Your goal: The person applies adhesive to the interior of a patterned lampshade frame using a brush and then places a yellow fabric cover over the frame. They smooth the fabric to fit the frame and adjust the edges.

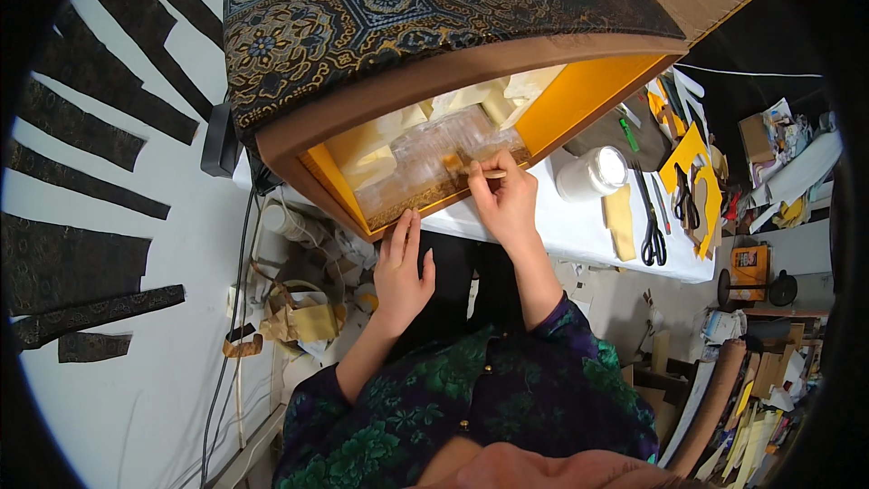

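Left grip: your left hand (401, 264) lies flat and open, fingers together, clamped on nothing; its fingertips press the near lower edge of the box (471, 54).
Right grip: your right hand (507, 199) is pinched shut on a small brush (471, 172), thumb and forefinger close to the head; the handle is mostly hidden by your fingers.
Box: large, covered in dark patterned brocade outside, orange inside, tipped so its opening faces you over the edge of the white table (579, 226).
Glued patch: a glossy, clear-looking film (434, 158) covers the inner floor of the box, with pale blocks behind it.
Brush and work: the bristle end sits just left of your right fingertips, touching the glossy film, well inside the opening.
Doing it well: keep the left palm steady so the box does not rock; I would work with short, even strokes and watch the orange walls for smears.
Right of the box: a white jar (593, 172) stands near your right hand, then black scissors (652, 235) and yellow card offcuts (688, 154) farther along.
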Demonstrator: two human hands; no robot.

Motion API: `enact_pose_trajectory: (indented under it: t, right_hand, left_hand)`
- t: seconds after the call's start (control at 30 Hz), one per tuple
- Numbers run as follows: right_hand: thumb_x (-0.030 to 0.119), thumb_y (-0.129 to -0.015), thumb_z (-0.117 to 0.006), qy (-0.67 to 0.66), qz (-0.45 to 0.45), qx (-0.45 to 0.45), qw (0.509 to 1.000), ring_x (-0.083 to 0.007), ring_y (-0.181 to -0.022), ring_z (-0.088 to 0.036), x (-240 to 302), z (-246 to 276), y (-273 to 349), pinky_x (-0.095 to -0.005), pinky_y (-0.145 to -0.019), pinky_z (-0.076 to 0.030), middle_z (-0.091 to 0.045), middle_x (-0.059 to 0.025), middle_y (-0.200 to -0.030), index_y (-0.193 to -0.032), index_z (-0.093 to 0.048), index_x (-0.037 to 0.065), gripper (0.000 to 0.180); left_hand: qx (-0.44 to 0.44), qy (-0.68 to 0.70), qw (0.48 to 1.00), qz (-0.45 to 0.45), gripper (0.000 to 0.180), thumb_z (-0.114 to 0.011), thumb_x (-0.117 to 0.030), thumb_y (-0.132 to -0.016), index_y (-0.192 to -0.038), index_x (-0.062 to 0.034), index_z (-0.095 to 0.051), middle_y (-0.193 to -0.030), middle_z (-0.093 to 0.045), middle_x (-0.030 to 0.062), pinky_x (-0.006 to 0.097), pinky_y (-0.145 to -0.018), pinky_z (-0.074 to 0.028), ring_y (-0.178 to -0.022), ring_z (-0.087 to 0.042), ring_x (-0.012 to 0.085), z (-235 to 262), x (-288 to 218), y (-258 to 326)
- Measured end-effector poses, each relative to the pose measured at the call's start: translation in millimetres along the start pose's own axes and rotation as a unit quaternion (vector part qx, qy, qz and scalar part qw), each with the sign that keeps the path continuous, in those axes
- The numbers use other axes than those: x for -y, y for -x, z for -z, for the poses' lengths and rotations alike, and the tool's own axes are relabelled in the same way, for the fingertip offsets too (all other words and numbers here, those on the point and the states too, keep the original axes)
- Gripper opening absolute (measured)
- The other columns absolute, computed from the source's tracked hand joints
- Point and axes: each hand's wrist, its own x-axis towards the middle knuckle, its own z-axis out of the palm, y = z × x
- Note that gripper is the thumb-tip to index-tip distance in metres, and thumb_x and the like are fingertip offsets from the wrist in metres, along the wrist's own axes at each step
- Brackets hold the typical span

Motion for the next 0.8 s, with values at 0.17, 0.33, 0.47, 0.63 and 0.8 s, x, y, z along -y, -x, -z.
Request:
enact_pose_trajectory:
  t: [0.17, 0.33, 0.47, 0.63, 0.8]
  right_hand:
    - [0.012, -0.088, -0.069, -0.022, -0.007, -0.035, 0.999, -0.0152, -0.049, -0.061, -5.4, 1.1, -11.2, -0.0280, -0.050, -0.048, -0.064, -0.0110, -0.060, -0.080, -0.058, 0.001, 0.017]
    - [0.012, -0.089, -0.069, -0.021, -0.011, -0.045, 0.999, -0.0158, -0.050, -0.060, -17.5, 8.9, -13.1, -0.0288, -0.051, -0.048, -0.064, -0.0107, -0.061, -0.078, -0.058, 0.000, 0.019]
    - [0.012, -0.089, -0.069, -0.030, -0.022, -0.043, 0.998, -0.0157, -0.049, -0.059, -18.6, 4.7, -15.8, -0.0289, -0.050, -0.047, -0.062, -0.0096, -0.058, -0.077, -0.058, 0.000, 0.020]
    - [0.012, -0.089, -0.069, -0.002, -0.015, -0.035, 0.999, -0.0117, -0.049, -0.058, -13.6, 2.8, -19.9, -0.0269, -0.049, -0.046, -0.060, -0.0077, -0.056, -0.078, -0.058, 0.000, 0.020]
    - [0.015, -0.089, -0.070, -0.098, 0.060, 0.016, 0.993, -0.0141, -0.052, -0.062, 12.3, -9.2, 5.6, -0.0262, -0.049, -0.048, -0.065, -0.0098, -0.066, -0.084, -0.060, 0.003, 0.016]
  left_hand:
    - [0.005, 0.000, 1.000, 0.005, 0.063, -0.063, -0.012, -0.088, -0.147, -0.0025, -0.044, -0.148, -0.043, 0.0126, 0.042, -0.092, -0.051, -0.112, -0.056, 0.0355, -1.8, 0.0, 0.2]
    - [0.011, -0.007, 1.000, 0.003, 0.064, -0.063, -0.012, -0.087, -0.147, -0.0024, -0.043, -0.148, -0.043, 0.0131, 0.041, -0.091, -0.051, -0.107, -0.057, 0.0345, -0.6, -0.5, 0.9]
    - [0.006, -0.010, 1.000, -0.004, 0.066, -0.064, -0.012, -0.087, -0.148, -0.0028, -0.042, -0.148, -0.043, 0.0132, 0.041, -0.089, -0.051, -0.105, -0.057, 0.0340, -2.0, 1.6, 1.3]
    - [0.021, -0.010, 1.000, 0.010, 0.067, -0.064, -0.011, -0.087, -0.149, -0.0028, -0.041, -0.149, -0.042, 0.0131, 0.042, -0.090, -0.051, -0.106, -0.057, 0.0343, -1.0, -0.5, 1.7]
    - [0.019, 0.005, 1.000, 0.001, 0.068, -0.065, -0.011, -0.086, -0.149, -0.0022, -0.040, -0.151, -0.040, 0.0139, 0.043, -0.093, -0.051, -0.113, -0.055, 0.0362, -3.1, 3.5, 3.3]
